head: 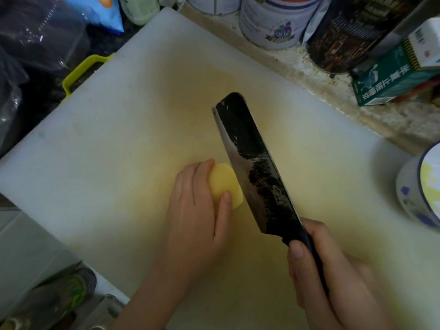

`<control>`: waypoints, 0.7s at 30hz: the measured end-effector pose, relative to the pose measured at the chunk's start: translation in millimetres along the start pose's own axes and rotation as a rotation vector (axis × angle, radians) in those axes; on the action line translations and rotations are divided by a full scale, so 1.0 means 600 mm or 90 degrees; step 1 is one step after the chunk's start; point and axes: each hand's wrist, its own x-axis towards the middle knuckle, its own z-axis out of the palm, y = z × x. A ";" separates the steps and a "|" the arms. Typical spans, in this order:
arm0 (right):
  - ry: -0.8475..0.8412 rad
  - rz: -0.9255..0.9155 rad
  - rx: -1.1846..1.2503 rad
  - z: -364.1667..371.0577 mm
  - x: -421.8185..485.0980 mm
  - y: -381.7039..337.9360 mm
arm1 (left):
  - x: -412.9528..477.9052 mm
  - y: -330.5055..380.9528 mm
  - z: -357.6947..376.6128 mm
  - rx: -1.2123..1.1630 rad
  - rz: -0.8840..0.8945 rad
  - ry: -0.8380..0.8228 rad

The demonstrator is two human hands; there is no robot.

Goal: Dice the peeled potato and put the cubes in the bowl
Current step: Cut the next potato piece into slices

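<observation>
At five o'clock on the white cutting board (pixel 107 144), the right hand (pixel 333 282) is clenched round the black handle of a cleaver (pixel 257 167), with the thumb laid along the handle close to the heel of the blade. The broad dark blade runs from there up towards twelve o'clock, its bright cutting edge facing nine o'clock.

At six o'clock the left hand (pixel 197 210) reaches in and grasps the potato (pixel 225 184). Its fingers curl over the potato's far and left sides and the thumb presses on the near side. The potato lies on the board just below the middle, directly to the nine o'clock side of the blade. The edge stands against the potato's right end, but it cannot be told whether it has entered the flesh. The potato is peeled, pale yellow and smooth, and what shows of it is in one piece.

The board is stained yellowish across its middle. At three o'clock, at the frame's edge, stands a white bowl (pixel 414 186) with a blue rim and blue markings, well apart from the potato. Beyond the board, a speckled stone counter (pixel 390 120) carries a green carton (pixel 392 79) at two o'clock, a dark tin (pixel 345 36) at one o'clock and a pale tin (pixel 273 22) at twelve. At ten o'clock a yellow handle (pixel 81 67) peeks from under the board, beside clear plastic bags (pixel 35 39).
</observation>
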 end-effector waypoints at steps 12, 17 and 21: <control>-0.001 0.018 0.002 -0.002 0.000 -0.003 | 0.008 -0.002 -0.006 0.003 -0.015 -0.013; -0.004 0.001 -0.011 -0.004 0.003 -0.007 | 0.009 -0.006 -0.005 0.000 -0.025 -0.017; 0.014 -0.001 -0.032 -0.004 0.003 -0.012 | 0.012 -0.007 -0.006 -0.002 -0.027 -0.018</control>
